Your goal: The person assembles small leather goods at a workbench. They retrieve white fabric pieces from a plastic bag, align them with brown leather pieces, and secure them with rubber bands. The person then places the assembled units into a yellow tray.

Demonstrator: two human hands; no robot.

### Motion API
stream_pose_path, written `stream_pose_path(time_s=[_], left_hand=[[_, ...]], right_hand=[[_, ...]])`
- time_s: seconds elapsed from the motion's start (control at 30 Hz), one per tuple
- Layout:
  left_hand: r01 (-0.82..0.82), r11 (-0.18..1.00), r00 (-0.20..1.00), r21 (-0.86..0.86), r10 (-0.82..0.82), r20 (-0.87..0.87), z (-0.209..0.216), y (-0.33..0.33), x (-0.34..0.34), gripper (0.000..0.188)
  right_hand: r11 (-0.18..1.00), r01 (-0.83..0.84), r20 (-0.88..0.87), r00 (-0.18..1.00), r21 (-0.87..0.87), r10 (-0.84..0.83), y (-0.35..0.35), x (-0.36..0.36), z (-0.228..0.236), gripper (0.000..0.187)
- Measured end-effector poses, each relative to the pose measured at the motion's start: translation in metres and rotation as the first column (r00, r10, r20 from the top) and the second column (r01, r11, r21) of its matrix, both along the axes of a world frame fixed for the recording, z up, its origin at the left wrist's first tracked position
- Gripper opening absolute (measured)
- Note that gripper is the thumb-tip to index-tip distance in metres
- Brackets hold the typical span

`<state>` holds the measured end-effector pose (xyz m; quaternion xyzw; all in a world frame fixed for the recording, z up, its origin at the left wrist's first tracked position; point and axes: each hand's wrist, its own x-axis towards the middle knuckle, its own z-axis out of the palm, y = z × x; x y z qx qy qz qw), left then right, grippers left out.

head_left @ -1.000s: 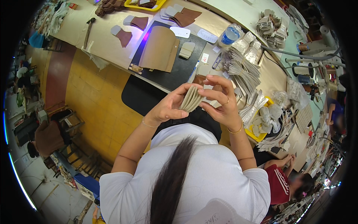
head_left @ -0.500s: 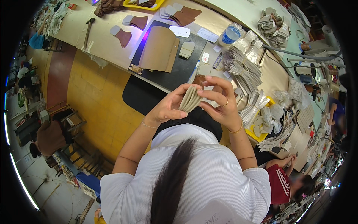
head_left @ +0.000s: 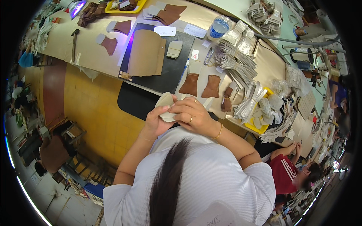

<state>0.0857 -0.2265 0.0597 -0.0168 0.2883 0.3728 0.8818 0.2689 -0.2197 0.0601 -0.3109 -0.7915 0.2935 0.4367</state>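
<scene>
In front of my chest, both hands hold a small stack of pale beige, round-ended cut pieces (head_left: 164, 101). My left hand (head_left: 154, 121) grips the stack from the left, its thumb lying across the pieces. My right hand (head_left: 196, 116) is closed over the right side, fingers bent onto the pieces and partly hiding them. Beyond my hands, near the table edge, lie brown pieces with pale ends (head_left: 188, 84), a brown flared piece (head_left: 210, 86) and a narrow brown bundle (head_left: 227, 100).
A black mat (head_left: 174, 67) carries a curved brown board (head_left: 144, 52) and a small pale stack (head_left: 174, 49). To the right are fanned pale strips (head_left: 237, 64), a water bottle (head_left: 218, 28) and a yellow tray (head_left: 260, 129). A hammer (head_left: 74, 45) lies left. Another person (head_left: 283, 173) sits at right.
Both hands have moved left with the stack, which has turned from edge-on to showing a flat face. My right fingers have closed in over it. Brown pieces beyond are now uncovered.
</scene>
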Motion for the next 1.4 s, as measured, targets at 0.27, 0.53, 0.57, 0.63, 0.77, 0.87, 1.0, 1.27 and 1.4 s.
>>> stream_pose_path(time_s=[0.27, 0.53, 0.57, 0.63, 0.77, 0.87, 1.0, 1.27, 1.4], left_hand=[[0.471, 0.805, 0.711, 0.361, -0.105, -0.695, -0.023, 0.019, 0.004, 0.033], [0.620, 0.653, 0.569, 0.435, 0.008, -0.822, -0.043, 0.037, 0.012, 0.033], [0.625, 0.656, 0.569, 0.422, -0.013, -0.822, -0.043, 0.039, 0.013, 0.032], [0.639, 0.661, 0.564, 0.394, -0.054, -0.824, -0.038, 0.043, 0.014, 0.031], [0.550, 0.722, 0.680, 0.421, -0.095, -0.727, -0.044, 0.044, 0.008, 0.033], [0.378, 0.859, 0.801, 0.345, -0.116, -0.588, -0.041, 0.039, 0.001, 0.035], [0.353, 0.897, 0.821, 0.265, -0.161, -0.547, -0.043, 0.033, -0.001, 0.032], [0.644, 0.632, 0.659, 0.431, -0.172, -0.732, -0.038, 0.044, 0.015, 0.036], [0.597, 0.650, 0.722, 0.470, -0.179, -0.668, -0.017, 0.051, 0.023, 0.042]], right_hand=[[0.983, 0.048, 0.026, 0.999, -0.178, -0.044, -0.009, 0.025, 0.004, 0.011], [0.728, 0.545, 0.317, 0.837, -0.416, -0.445, -0.013, 0.061, -0.055, 0.010], [0.670, 0.576, 0.362, 0.817, -0.467, -0.449, -0.012, 0.063, -0.061, 0.011], [0.637, 0.577, 0.338, 0.816, -0.511, -0.468, -0.007, 0.062, -0.066, 0.012], [0.687, 0.542, 0.275, 0.840, -0.484, -0.468, 0.001, 0.050, -0.074, 0.012], [0.653, 0.678, 0.267, 0.734, -0.338, -0.624, -0.003, 0.068, -0.087, 0.015], [0.362, 0.909, 0.489, 0.416, -0.206, -0.767, -0.023, 0.128, -0.127, 0.041], [0.076, 0.889, 0.549, 0.344, -0.452, -0.762, -0.059, 0.154, -0.197, 0.051], [0.158, 0.789, 0.432, 0.478, -0.593, -0.765, -0.055, 0.153, -0.168, 0.037]])
